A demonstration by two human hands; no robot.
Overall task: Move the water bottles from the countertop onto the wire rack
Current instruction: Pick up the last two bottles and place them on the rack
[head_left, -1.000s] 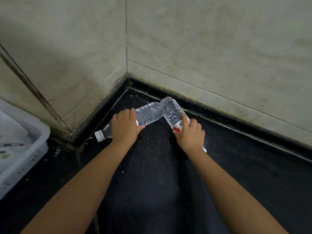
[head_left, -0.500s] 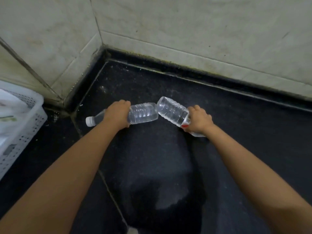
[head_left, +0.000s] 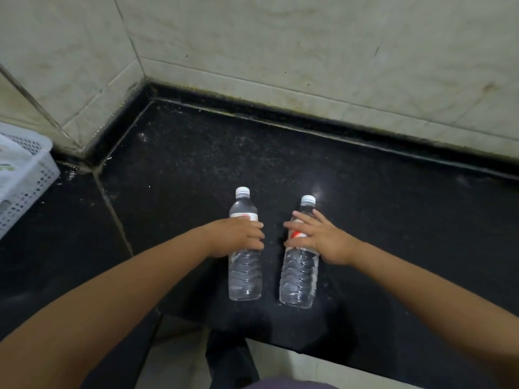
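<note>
Fingers of the left hand [head_left: 234, 237] and right hand [head_left: 320, 238] are wrapped around two full bottles, left bottle [head_left: 244, 273] and right bottle [head_left: 299, 279]; thin, slippery plastic is judged best gripped mid-body.

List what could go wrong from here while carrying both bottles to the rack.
1. Each hand grips one bottle around its label band: left hand on the left bottle, right hand on the right bottle. No hand is free to catch a slip.
2. The bottles hang close together and could knock.
3. The wire rack is out of view, so the turn toward it is blind for now.
</note>
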